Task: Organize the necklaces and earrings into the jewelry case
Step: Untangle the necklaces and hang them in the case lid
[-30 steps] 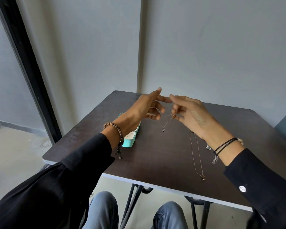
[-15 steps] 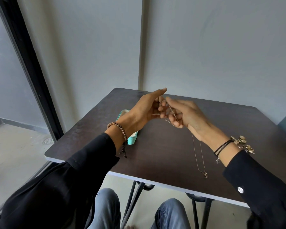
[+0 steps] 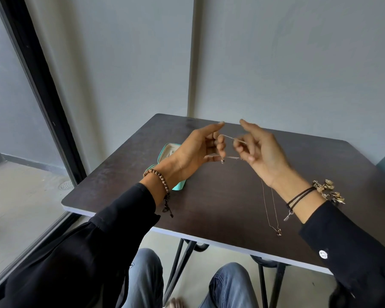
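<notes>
Just above the table (image 3: 209,196), a thin necklace (image 3: 229,138) stretches between both hands. The left hand (image 3: 196,150) and right hand (image 3: 262,152) each pinch it, index fingers extended. The teal jewelry case (image 3: 165,148) sits at nine o'clock, and a second necklace (image 3: 271,207) lies at five.

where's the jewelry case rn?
Head view: the teal jewelry case sits on the left side of the table, partly hidden behind the left hand and its wrist.
</notes>
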`<state>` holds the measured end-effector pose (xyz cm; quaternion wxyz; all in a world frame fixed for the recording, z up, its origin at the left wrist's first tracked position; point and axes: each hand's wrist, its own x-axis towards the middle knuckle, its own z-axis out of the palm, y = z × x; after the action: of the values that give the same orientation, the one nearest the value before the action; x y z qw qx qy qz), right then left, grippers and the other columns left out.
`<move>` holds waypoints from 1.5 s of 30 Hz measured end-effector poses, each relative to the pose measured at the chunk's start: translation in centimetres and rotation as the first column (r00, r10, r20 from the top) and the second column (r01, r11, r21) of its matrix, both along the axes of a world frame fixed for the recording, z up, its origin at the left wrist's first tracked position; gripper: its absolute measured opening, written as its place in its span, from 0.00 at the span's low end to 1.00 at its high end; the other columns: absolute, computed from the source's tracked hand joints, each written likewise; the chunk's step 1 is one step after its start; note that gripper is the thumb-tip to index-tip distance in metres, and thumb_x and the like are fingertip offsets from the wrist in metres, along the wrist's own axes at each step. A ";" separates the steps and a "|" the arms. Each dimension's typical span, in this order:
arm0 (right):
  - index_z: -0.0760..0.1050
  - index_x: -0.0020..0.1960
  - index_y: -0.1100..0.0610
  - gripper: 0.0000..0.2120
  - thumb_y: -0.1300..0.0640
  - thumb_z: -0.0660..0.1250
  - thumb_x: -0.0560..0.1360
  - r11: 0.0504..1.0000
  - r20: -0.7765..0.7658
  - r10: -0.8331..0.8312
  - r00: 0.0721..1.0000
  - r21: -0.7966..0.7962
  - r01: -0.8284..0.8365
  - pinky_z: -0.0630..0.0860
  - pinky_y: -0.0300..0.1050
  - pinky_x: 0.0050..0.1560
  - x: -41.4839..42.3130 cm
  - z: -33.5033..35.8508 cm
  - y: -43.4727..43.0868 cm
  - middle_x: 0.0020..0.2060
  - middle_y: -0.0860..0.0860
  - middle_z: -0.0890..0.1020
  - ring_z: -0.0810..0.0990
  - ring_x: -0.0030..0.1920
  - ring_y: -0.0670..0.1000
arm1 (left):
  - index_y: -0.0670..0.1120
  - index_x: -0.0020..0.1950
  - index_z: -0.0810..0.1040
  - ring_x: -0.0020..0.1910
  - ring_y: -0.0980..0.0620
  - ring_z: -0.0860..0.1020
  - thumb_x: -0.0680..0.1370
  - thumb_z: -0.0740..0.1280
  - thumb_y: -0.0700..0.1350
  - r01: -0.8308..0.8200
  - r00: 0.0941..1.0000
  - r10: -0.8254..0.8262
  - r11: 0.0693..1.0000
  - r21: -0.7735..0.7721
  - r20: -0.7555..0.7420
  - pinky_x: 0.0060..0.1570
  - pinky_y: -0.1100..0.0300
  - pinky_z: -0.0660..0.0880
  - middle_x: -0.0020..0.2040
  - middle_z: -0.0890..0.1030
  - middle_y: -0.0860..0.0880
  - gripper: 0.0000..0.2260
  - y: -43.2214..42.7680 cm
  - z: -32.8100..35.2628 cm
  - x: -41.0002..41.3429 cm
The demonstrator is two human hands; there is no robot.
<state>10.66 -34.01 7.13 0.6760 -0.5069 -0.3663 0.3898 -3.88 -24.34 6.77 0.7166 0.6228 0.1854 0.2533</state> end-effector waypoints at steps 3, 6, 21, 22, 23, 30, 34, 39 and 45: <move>0.77 0.30 0.67 0.31 0.43 0.65 0.80 0.997 0.256 0.030 0.966 -0.075 -0.012 0.72 0.39 0.33 -1.0 -1.3 -0.2 0.28 0.59 0.78 0.78 0.36 0.55 | 0.46 0.37 0.76 0.30 0.51 0.68 0.82 0.63 0.55 0.002 1.000 -0.001 0.998 0.063 -0.023 0.42 0.57 0.67 0.32 0.69 0.50 0.17 0.0 0.6 0.1; 0.81 0.46 0.66 0.28 0.39 0.63 0.80 0.997 0.225 0.036 0.974 -0.080 -0.018 0.69 0.39 0.29 -1.3 -2.1 0.0 0.33 0.56 0.81 0.75 0.34 0.53 | 0.46 0.39 0.79 0.30 0.52 0.69 0.81 0.62 0.58 -0.042 0.983 0.081 0.973 0.228 -0.165 0.41 0.58 0.70 0.31 0.70 0.51 0.19 0.1 1.0 0.4; 0.76 0.36 0.61 0.16 0.53 0.67 0.79 0.988 0.029 0.142 0.989 -0.057 -0.140 0.65 0.37 0.29 -0.2 -1.1 -0.4 0.34 0.55 0.77 0.70 0.31 0.47 | 0.46 0.36 0.75 0.33 0.51 0.75 0.83 0.60 0.56 -0.067 0.995 0.071 0.997 0.046 -0.069 0.48 0.56 0.73 0.30 0.70 0.50 0.20 1.1 -0.7 -0.6; 0.78 0.37 0.62 0.16 0.52 0.67 0.79 0.985 0.105 0.160 0.982 -0.078 -0.152 0.65 0.38 0.30 -0.1 -1.3 -0.3 0.35 0.56 0.78 0.70 0.31 0.47 | 0.46 0.36 0.74 0.32 0.50 0.75 0.83 0.60 0.55 -0.070 0.995 0.073 0.996 0.049 -0.066 0.48 0.56 0.74 0.30 0.70 0.50 0.20 1.1 -0.6 -0.6; 0.80 0.39 0.62 0.15 0.52 0.68 0.79 0.982 0.153 0.178 0.972 -0.091 -0.165 0.65 0.38 0.30 -0.1 -1.4 -0.2 0.36 0.56 0.78 0.70 0.31 0.47 | 0.46 0.36 0.74 0.32 0.50 0.75 0.83 0.60 0.55 -0.074 0.995 0.078 0.996 0.052 -0.067 0.48 0.56 0.74 0.30 0.70 0.50 0.20 1.2 -0.5 -0.7; 0.84 0.50 0.63 0.07 0.60 0.69 0.78 0.970 0.280 0.242 0.929 -0.073 -0.231 0.64 0.37 0.33 -0.4 -0.9 0.9 0.36 0.52 0.75 0.69 0.33 0.46 | 0.46 0.38 0.73 0.33 0.51 0.76 0.83 0.61 0.55 -0.115 0.990 0.118 0.993 0.038 -0.075 0.47 0.55 0.75 0.31 0.73 0.50 0.18 2.3 -1.4 -1.8; 0.80 0.45 0.61 0.06 0.60 0.67 0.79 0.982 0.264 0.190 0.946 -0.065 -0.179 0.72 0.43 0.41 -1.5 -0.1 2.6 0.36 0.54 0.78 0.75 0.35 0.50 | 0.46 0.41 0.78 0.39 0.49 0.81 0.83 0.62 0.53 -0.140 0.986 0.144 0.988 0.059 -0.078 0.49 0.56 0.76 0.36 0.80 0.49 0.15 3.2 -1.5 -2.9; 0.79 0.42 0.61 0.08 0.60 0.66 0.78 0.990 0.300 0.138 0.944 -0.041 -0.132 0.77 0.46 0.49 -2.8 1.0 5.4 0.39 0.57 0.82 0.81 0.42 0.53 | 0.46 0.50 0.83 0.50 0.48 0.85 0.82 0.64 0.52 -0.257 0.960 0.263 0.964 0.075 -0.094 0.57 0.54 0.76 0.49 0.87 0.47 0.12 5.7 -1.4 -4.7; 0.80 0.41 0.59 0.07 0.59 0.68 0.77 0.992 0.298 0.112 0.948 -0.088 -0.089 0.76 0.47 0.49 -3.3 0.7 8.4 0.39 0.55 0.83 0.81 0.42 0.52 | 0.41 0.51 0.83 0.36 0.54 0.80 0.81 0.66 0.48 -0.450 0.864 0.478 0.874 0.184 -0.157 0.44 0.59 0.76 0.44 0.86 0.48 0.11 8.7 -3.6 -6.5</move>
<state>7.37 -25.59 7.86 0.5722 -0.5658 -0.4760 0.3549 -10.34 -15.63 3.20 0.5666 0.6306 0.3820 0.3678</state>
